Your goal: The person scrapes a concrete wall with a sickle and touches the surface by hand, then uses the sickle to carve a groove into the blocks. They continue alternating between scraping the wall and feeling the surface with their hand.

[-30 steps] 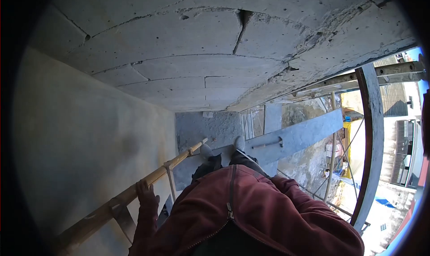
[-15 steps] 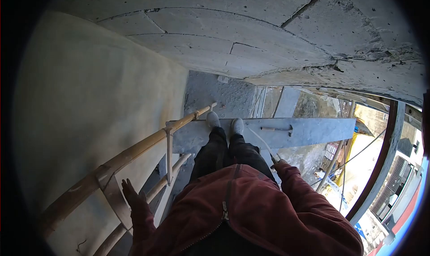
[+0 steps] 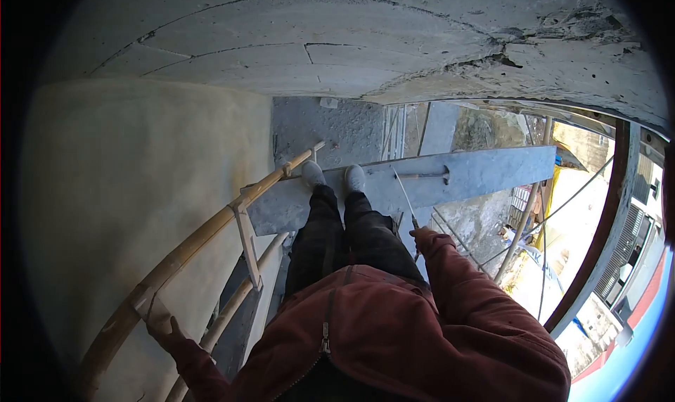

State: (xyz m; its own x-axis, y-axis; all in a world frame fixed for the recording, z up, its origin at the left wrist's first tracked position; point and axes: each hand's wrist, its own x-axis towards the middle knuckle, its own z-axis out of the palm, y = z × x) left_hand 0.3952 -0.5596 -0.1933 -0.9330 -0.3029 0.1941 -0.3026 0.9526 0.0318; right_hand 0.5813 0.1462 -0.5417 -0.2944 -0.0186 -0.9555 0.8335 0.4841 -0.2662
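My left hand (image 3: 166, 336) is at a flat wooden rung (image 3: 151, 304) of a bamboo ladder (image 3: 193, 251), with its thumb and fingers closed about the lower end of the rung. In my right hand (image 3: 426, 239) is a long, thin, pale blade-like tool (image 3: 406, 194) with a dark handle end; its exact kind is not clear. The tool points away from me over the plank (image 3: 492, 168). A hammer (image 3: 425, 175) lies on that plank, just beyond the tool's tip. Both my shoes (image 3: 355, 179) rest on the plank's left part.
A block wall (image 3: 281, 57) rises ahead and a plastered wall (image 3: 140, 163) stands at left. Past the plank's right side are scaffold poles (image 3: 517, 251), a cable (image 3: 580, 222) and a metal beam (image 3: 598, 240). Rough ground (image 3: 337, 131) shows lower down, beyond the plank.
My left hand has moved from open beside the ladder onto its rung. My right hand has swung the tool out, further from my body. The view has tilted and shifted.
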